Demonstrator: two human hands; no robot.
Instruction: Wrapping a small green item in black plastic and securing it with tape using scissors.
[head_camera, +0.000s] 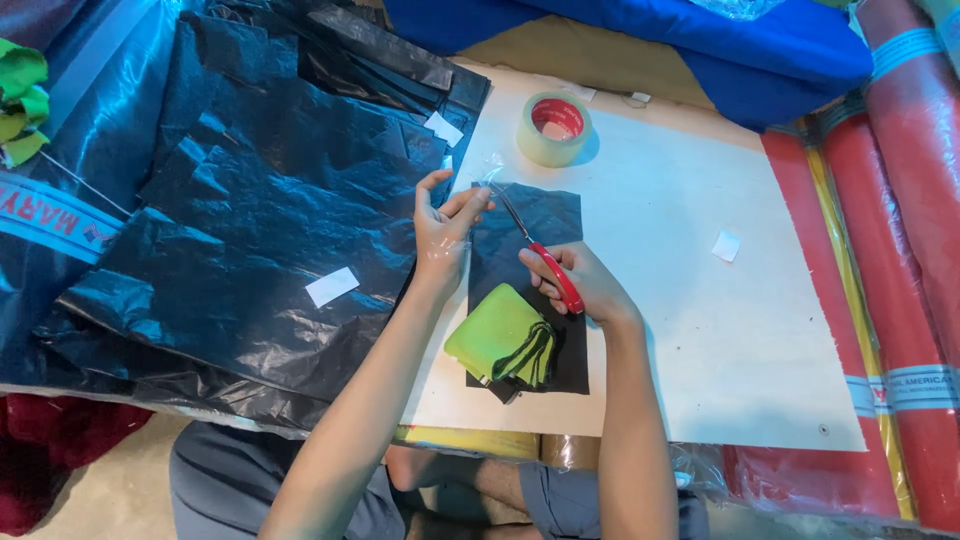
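The right hand has its grip clenched around the red handles of a pair of scissors. The thin metal blades point up and to the left from this grip, toward the left hand. The left hand is raised a little, with thumb and fingers pinching a small strip of clear tape; this strip is hard to see, so I cannot tell its exact length. The tips of the blades are just beside the pinching fingers.

Under both hands lies a black sheet on the pale board that serves as a desk. Below the right grip, near the wrist, a green pouch with black straps rests on this black sheet. Above the left grip, further on the board, stands a roll of tape with a red core. To the left of the left hand a big pile of black plastic bags covers the floor, with small white labels on it. Right of the right grip a small white piece of paper lies on the board, and red rolls of fabric lie beyond it.
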